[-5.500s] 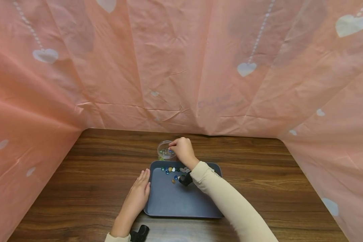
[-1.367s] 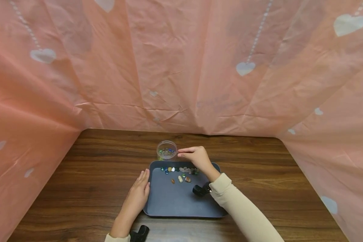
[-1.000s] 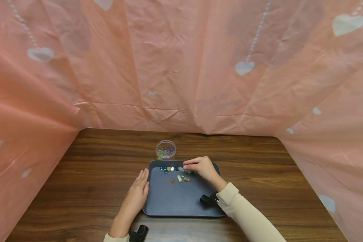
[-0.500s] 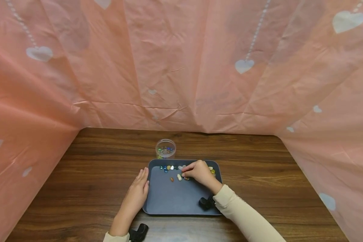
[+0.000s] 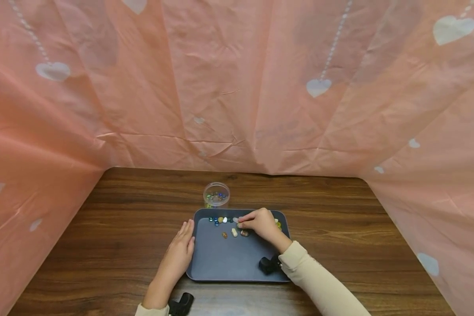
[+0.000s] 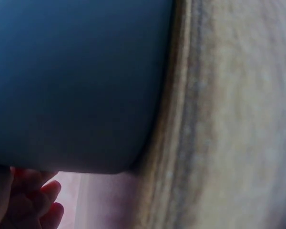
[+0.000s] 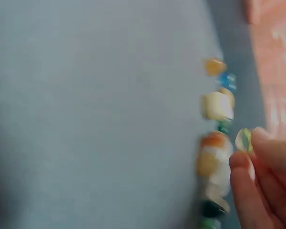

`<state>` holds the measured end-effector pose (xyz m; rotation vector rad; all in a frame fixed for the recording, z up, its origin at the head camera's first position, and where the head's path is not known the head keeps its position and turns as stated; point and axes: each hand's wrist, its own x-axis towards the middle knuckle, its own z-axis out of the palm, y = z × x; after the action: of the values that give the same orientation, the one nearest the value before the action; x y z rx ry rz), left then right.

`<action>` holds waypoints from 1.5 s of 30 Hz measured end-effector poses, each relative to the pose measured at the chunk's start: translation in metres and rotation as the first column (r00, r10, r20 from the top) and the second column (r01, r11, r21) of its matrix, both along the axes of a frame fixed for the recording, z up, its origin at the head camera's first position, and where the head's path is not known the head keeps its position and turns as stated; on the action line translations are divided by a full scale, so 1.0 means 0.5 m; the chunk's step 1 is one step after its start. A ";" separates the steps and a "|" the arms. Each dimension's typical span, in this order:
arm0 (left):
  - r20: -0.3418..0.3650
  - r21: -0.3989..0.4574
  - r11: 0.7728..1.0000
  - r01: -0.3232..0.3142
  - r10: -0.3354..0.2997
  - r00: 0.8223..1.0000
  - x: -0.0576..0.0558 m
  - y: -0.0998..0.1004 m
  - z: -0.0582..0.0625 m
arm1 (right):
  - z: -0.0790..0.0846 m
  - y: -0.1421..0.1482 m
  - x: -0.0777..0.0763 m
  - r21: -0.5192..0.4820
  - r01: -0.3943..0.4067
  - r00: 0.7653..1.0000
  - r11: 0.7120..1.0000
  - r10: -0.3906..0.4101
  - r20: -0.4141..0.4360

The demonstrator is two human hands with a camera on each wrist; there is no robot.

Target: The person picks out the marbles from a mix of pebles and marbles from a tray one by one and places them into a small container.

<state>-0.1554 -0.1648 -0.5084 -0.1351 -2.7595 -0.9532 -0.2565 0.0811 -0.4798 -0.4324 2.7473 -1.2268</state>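
My right hand (image 5: 261, 224) is over the back of the dark grey tray (image 5: 237, 263), pinching a clear and green marble (image 7: 244, 140) between thumb and fingertip. Under and beside it lie a brown-and-white stone (image 5: 244, 233), a cream stone (image 5: 234, 232) and an amber stone (image 5: 224, 235). Along the tray's back edge runs a row of blue marbles (image 5: 216, 223), a white stone (image 5: 225, 220) and other pebbles, partly hidden by the hand. My left hand (image 5: 178, 250) rests with straight fingers against the tray's left side; its fingers show at the lower left of the left wrist view.
Just behind the tray stands a clear round jar (image 5: 216, 195) with several marbles inside. Yellow pieces (image 5: 278, 224) lie in the tray's back right corner. A wooden tabletop (image 5: 339, 219) surrounds the tray, and a pink curtain (image 5: 229, 87) hangs behind.
My right hand has come from the jar back to the tray and picked up the green marble. A blue marble seen earlier near the amber stone is gone from the tray. My left hand stays put.
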 end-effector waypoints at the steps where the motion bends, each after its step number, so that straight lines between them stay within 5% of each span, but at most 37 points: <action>1: 0.002 -0.001 1.000 -0.001 0.001 1.000 0.000 0.000 -0.001 | 0.003 0.004 -0.002 -0.031 0.007 1.000 0.999 -0.007 0.018; 5: 0.001 -0.001 1.000 -0.004 0.004 1.000 0.001 -0.001 -0.002 | 0.017 0.023 -0.011 -0.275 0.050 0.985 0.960 -0.002 0.171; 10: -0.007 -0.002 1.000 -0.007 0.007 1.000 0.001 -0.003 -0.002 | 0.032 0.042 -0.024 -0.566 0.166 0.937 0.807 0.050 0.346; 15: -0.014 -0.003 1.000 -0.008 0.008 1.000 0.000 -0.004 0.000 | 0.044 0.047 -0.037 -0.691 0.218 0.907 0.689 0.118 0.405; 19: -0.019 -0.002 1.000 -0.005 0.005 1.000 -0.001 -0.004 0.000 | 0.056 0.041 -0.044 -0.730 0.241 0.893 0.640 0.148 0.424; 25: 0.001 -0.007 1.000 -0.009 0.009 1.000 0.000 -0.004 -0.002 | 0.069 0.022 -0.052 -0.757 0.241 0.880 0.608 0.193 0.435; 29: -0.010 -0.003 1.000 -0.011 0.011 1.000 -0.001 -0.005 -0.002 | 0.075 0.001 -0.063 -0.731 0.210 0.891 0.650 0.181 0.416; 34: -0.030 -0.010 1.000 -0.014 0.014 0.999 -0.002 -0.005 -0.004 | 0.083 -0.032 -0.079 -0.575 0.139 0.936 0.806 0.084 0.343; 37: -0.029 -0.012 1.000 -0.011 0.011 1.000 -0.001 -0.003 -0.004 | 0.085 -0.056 -0.089 -0.374 0.082 0.985 0.924 -0.018 0.172; 39: -0.024 -0.011 1.000 -0.008 0.007 1.000 0.000 -0.001 -0.004 | 0.086 -0.070 -0.095 -0.226 0.054 0.999 0.973 -0.052 0.014; 42: -0.012 -0.007 1.000 -0.006 0.006 1.000 0.002 0.002 -0.001 | 0.085 -0.089 -0.103 -0.074 0.040 0.984 0.996 -0.052 -0.172; 45: -0.010 -0.004 1.000 -0.009 0.009 1.000 0.001 0.003 -0.001 | 0.086 -0.109 -0.111 -0.010 0.003 0.971 1.000 -0.005 -0.240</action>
<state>-0.1550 -0.1633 -0.5089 -0.1269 -2.7508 -0.9423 -0.3118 0.0268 -0.4366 -0.6155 2.9425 -1.2659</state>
